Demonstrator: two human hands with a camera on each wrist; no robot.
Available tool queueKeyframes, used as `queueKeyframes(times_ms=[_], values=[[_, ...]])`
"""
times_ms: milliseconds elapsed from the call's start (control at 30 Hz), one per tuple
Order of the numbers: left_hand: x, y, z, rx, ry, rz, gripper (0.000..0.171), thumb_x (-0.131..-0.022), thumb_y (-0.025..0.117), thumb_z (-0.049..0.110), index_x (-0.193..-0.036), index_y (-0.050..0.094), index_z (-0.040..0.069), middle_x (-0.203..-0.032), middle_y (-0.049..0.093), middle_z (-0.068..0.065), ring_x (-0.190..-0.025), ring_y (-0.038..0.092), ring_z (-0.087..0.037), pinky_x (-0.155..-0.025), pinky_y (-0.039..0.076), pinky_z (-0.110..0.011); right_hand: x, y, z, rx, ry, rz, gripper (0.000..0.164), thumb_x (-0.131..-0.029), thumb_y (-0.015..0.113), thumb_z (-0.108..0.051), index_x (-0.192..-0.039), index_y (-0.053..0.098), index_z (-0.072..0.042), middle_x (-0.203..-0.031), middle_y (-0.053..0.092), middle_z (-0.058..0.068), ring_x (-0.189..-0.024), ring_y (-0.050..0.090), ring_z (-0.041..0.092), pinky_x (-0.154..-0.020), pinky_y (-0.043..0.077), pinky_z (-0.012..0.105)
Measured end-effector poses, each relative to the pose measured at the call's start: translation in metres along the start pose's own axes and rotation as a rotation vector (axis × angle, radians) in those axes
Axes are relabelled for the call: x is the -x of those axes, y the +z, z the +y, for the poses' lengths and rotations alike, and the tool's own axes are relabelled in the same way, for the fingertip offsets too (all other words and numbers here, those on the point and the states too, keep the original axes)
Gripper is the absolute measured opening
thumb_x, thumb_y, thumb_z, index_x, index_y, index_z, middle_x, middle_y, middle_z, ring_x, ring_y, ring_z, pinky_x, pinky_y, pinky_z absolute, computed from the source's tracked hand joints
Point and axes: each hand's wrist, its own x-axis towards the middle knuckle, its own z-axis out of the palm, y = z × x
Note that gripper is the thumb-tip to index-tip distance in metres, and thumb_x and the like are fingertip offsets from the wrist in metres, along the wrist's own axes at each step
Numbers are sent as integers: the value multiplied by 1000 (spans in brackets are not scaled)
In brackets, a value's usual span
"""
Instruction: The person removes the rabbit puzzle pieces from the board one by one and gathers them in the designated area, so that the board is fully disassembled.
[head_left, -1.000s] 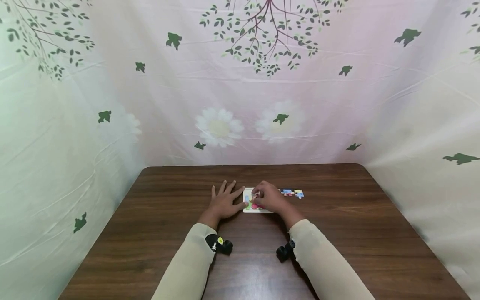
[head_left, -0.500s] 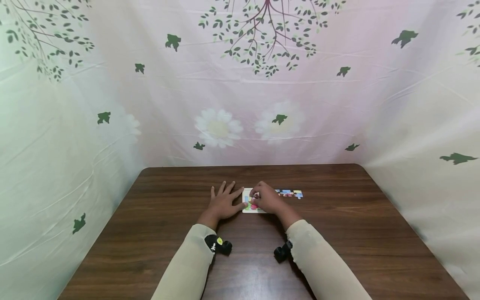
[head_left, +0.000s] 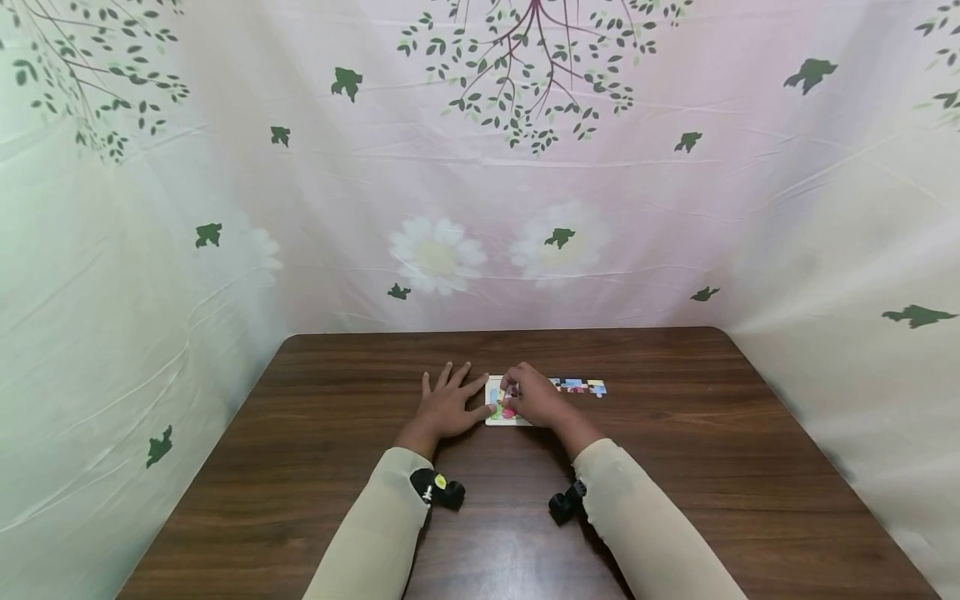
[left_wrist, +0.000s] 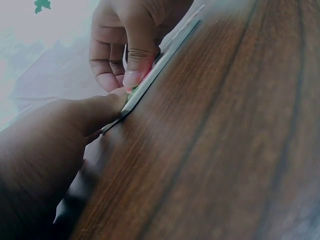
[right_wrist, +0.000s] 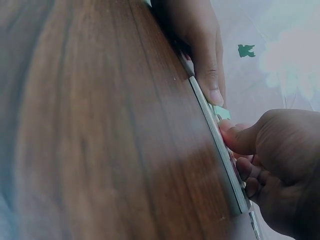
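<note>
Bent right-hand fingers and thumb sit over the white-bordered, colourful flat puzzle board [head_left: 512, 422]; whether they pinch anything is hidden. Right hand [head_left: 542, 400] covers its right end. Spread left hand [head_left: 448, 410] thumbs its left edge. Near the brown wooden worktop's [head_left: 750, 433] far edge, the board lies parallel; blue-and-yellow jigsaw pieces [head_left: 574, 385] extend rightward.

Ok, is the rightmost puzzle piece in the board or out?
Out: in the head view, that piece lies on the table, right of the board.

Dark wood-grain table [head_left: 495, 500] under a white-edged puzzle board [head_left: 510, 422] and nearby jigsaw pieces [head_left: 574, 386]
</note>
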Motion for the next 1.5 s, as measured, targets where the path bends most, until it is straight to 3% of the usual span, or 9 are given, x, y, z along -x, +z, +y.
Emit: queueKeyframes(times_ms=[400,767,1133,1367,1500], values=[[0,0,-1,6,5,-6,76,-104,49,76,-170,40,40,-184,24,-4,-173,11,-41,-132,2,-79,0,-1,5,-81,-24,-32,20,-99,70,9,-108,69,-9,-94,66,5,-85,60,15,-76,52,31],[3,-2,0,19,8,-4,76,-104,48,78,-170,40,40,-184,24,-4,-173,10,-41,-132,1,-78,1,-2,1,-92,-9,-35,15,-102,69,6,-108,71,-8,-95,68,4,-86,61,15,-77,53,31],[2,-3,0,18,12,-2,76,-104,49,78,-170,39,41,-184,24,-4,-173,10,-40,-132,1,-78,8,-7,7,-55,-58,74,15,-99,73,3,-106,75,-10,-105,68,6,-109,58,24,-95,52,42],[3,-3,0,34,10,-3,78,-103,50,77,-170,39,40,-184,23,-4,-173,9,-40,-132,-1,-78,18,-17,20,-72,-94,94,15,-100,73,0,-111,74,-10,-120,70,11,-126,53,36,-113,37,67],[3,-3,0,38,10,-2,78,-103,50,77,-171,38,39,-184,23,-4,-173,9,-40,-132,-1,-78,23,-21,28,-62,-84,110,13,-101,74,-4,-112,74,-12,-131,67,13,-135,50,41,-115,33,75]])
